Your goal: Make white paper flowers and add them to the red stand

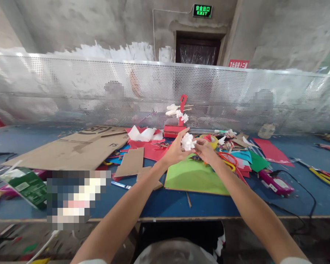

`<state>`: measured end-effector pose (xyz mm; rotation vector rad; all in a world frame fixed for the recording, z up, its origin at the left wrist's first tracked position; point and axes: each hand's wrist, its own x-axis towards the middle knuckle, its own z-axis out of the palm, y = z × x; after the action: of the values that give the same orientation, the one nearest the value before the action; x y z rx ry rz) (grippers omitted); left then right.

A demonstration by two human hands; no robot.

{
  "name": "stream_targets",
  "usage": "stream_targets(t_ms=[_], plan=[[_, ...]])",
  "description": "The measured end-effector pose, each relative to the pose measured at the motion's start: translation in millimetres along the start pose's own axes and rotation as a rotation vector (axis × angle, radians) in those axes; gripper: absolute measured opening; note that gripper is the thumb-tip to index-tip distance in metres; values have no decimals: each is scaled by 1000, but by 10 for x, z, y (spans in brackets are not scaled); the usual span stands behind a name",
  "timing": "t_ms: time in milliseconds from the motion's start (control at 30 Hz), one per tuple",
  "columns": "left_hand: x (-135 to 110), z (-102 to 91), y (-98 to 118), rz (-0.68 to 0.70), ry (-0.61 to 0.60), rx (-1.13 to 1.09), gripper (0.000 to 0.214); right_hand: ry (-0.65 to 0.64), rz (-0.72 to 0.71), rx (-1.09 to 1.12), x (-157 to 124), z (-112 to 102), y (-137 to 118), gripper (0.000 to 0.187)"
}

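Note:
Between my two hands is a white crumpled paper flower [188,142], held up over the table's middle. The fingers of my left hand [176,149] close around its left side, with one finger pointing up. At its right lower edge, my right hand [205,149] pinches it; the fingertips are partly hidden. Below lies a lime-green sheet [195,178]. Just behind my hands stands a red stand [175,131] with a curved upright, and several white paper flowers [181,115] on thin sticks rest against it.
A large cardboard sheet [71,146] covers the left side of the blue table [165,209]. Red paper [272,151], yellow tape [213,142] and scraps lie right. A purple device [276,183] trails a black cord; yellow-handled pliers [323,178] lie beyond. A perforated metal screen [143,88] closes the back.

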<state>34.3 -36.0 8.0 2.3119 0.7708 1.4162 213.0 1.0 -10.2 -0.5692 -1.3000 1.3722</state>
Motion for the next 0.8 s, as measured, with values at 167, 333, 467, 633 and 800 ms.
stream_targets(t_ms=[167, 333, 467, 633, 800], plan=[[24, -24, -73, -61, -18, 29, 77, 51, 10, -114, -5, 72, -7, 25], [52, -53, -147, -51, 19, 60, 23, 81, -34, -227, 6, 80, 33, 28], [62, -55, -188, -54, 96, 17, 18, 90, -21, -185, 15, 83, 49, 31], [65, -60, -189, -165, 91, -48, 19, 91, -22, -149, -18, 143, 26, 29], [81, -86, -231, -343, 72, -97, 20, 68, -78, -314, -59, 198, 52, 35]])
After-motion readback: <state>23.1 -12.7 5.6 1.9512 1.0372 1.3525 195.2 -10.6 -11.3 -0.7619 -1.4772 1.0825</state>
